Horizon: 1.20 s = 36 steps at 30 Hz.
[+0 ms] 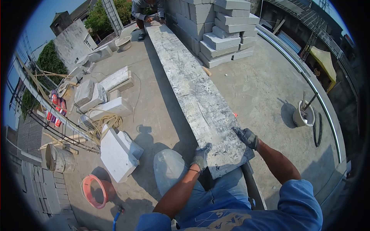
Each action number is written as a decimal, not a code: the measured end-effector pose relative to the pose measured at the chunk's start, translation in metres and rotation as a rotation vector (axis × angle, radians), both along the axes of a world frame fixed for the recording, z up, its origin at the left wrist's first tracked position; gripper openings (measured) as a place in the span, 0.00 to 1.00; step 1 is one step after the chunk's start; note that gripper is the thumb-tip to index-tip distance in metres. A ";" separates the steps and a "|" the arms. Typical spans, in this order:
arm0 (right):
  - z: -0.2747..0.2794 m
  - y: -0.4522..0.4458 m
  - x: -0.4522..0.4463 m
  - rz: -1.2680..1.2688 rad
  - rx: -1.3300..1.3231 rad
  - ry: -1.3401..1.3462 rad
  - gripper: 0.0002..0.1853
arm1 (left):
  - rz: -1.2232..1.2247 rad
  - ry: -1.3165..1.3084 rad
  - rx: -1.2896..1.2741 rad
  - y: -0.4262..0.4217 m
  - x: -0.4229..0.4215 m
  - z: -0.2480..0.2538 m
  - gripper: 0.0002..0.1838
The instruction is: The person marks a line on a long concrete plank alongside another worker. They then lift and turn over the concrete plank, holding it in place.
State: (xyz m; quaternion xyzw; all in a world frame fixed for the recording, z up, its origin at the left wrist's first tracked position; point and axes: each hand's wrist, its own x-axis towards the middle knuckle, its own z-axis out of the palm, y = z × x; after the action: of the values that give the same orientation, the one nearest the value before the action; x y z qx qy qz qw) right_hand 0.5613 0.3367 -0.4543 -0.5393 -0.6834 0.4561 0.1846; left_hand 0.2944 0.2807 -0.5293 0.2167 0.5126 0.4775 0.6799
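A long plank (189,84), blotched white and dark grey, stretches from my lap away to the far end. My gloved left hand (200,157) grips its left edge close to the near end. On the opposite edge, slightly farther forward, my gloved right hand (246,138) holds the plank with fingers over the top face; the undersides of both hands are hidden. Another person's hands (155,19) are at the plank's far end, where that person crouches.
Stacked pale blocks (223,34) stand right of the plank's far half. Loose blocks (115,154) and a coiled rope (106,122) lie left. A red bucket (86,196) is at lower left, a white bucket (304,115) at right. A metal rail (308,81) borders the right side.
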 end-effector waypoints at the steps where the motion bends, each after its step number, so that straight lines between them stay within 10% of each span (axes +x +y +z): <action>1: -0.004 0.004 0.002 0.003 0.002 0.000 0.25 | 0.029 0.009 -0.034 0.000 0.001 0.004 0.20; 7: -0.019 0.001 0.010 0.014 -0.008 -0.023 0.25 | 0.007 -0.031 -0.070 -0.004 0.001 0.013 0.21; 10: -0.058 0.011 0.025 0.314 0.516 -0.179 0.20 | 0.037 -0.056 -0.082 0.000 0.002 0.010 0.21; 18: -0.011 0.003 0.000 -0.182 -0.173 0.001 0.36 | 0.095 -0.031 -0.154 -0.004 0.005 0.031 0.24; 36: -0.006 0.003 -0.001 -0.193 -0.199 0.058 0.32 | 0.018 -0.103 -0.118 -0.002 0.002 0.016 0.23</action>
State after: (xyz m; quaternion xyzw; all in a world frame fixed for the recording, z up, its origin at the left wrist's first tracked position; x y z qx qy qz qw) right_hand 0.5602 0.3400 -0.4598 -0.6048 -0.5740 0.5172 0.1930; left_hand 0.2959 0.2787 -0.5136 0.1468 0.5063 0.4630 0.7126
